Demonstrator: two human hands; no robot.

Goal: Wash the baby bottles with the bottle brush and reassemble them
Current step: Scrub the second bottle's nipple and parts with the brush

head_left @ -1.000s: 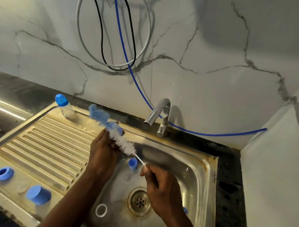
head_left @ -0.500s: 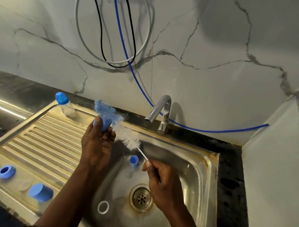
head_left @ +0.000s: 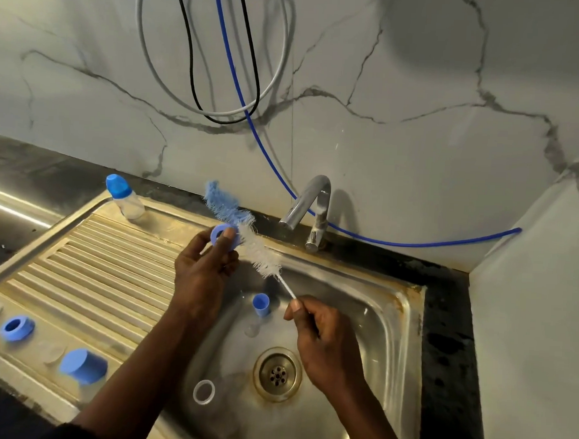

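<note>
The blue ring (head_left: 230, 246) was turned up, pinched in the left grip (head_left: 203, 268); the bottle brush (head_left: 258, 251), just beside, was held by the right grip (head_left: 326, 337).

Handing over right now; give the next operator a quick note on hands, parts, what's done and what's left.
Left hand pinches a blue ring; right hand holds the brush by its handle, bristles beside the ring.
Done: one capped bottle stands on the drainboard.
Left: uncapped bottle and white ring in the sink; second blue ring, blue cap on the drainboard. Wash, reassemble.
</note>
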